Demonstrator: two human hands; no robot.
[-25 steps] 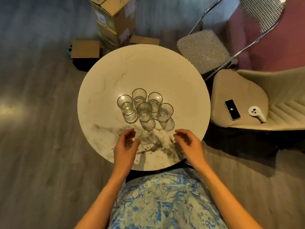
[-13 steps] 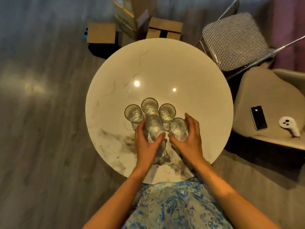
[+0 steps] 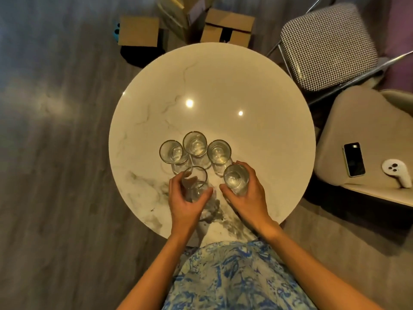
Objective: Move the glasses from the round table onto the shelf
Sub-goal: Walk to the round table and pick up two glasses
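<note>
Several clear glasses with gold rims stand on the round marble table [image 3: 212,86]. My left hand [image 3: 186,203] is wrapped around the near-left glass [image 3: 194,179], which tilts slightly. The near-right glass [image 3: 236,179] is gripped by my right hand [image 3: 248,198]. Three more stay in a row behind: a left glass [image 3: 173,152], a middle glass [image 3: 194,144] and a right glass [image 3: 219,152]. No shelf is in view.
Cardboard boxes [image 3: 228,27] sit on the floor beyond the table. A houndstooth chair [image 3: 326,45] stands at the back right. A beige seat [image 3: 362,135] on the right carries a phone [image 3: 354,159] and a white controller [image 3: 397,174].
Both hands reached forward from the table's near edge and closed around the two nearest glasses. The two held glasses have come slightly toward me, away from the other three.
</note>
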